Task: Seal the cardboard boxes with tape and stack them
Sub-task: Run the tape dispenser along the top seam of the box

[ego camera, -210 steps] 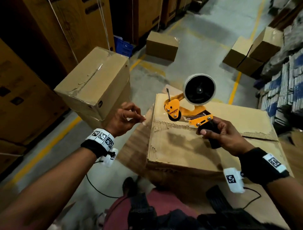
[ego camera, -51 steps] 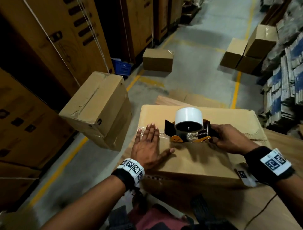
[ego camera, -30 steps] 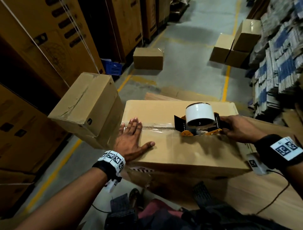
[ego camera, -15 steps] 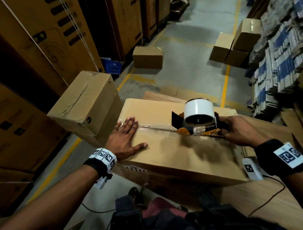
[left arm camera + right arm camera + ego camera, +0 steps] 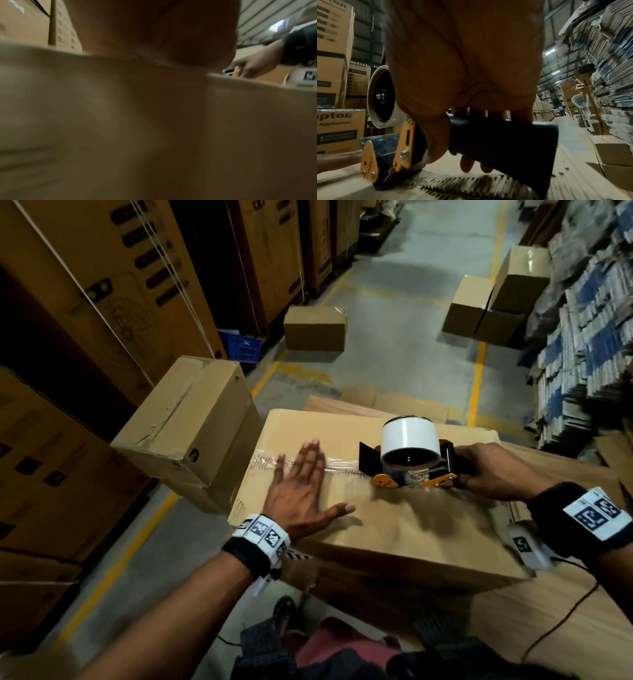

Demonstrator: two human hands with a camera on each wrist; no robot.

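Cardboard box (image 5: 359, 529) sits on flat cardboard in front — stiff, light-looking, best lifted by its side edges. Left hand (image 5: 301, 491) lies flat, fingers straight, on the taped seam. Right hand (image 5: 493, 474) grips tape dispenser (image 5: 407, 460) — farther right along the seam than 0.5 s ago.

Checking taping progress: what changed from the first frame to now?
The tape dispenser, held up earlier, now sits on the cardboard box, drawn rightward along the seam by the right hand, with tape laid behind it. The left hand came down flat onto the taped seam. The right hand's grip on the handle is unchanged.
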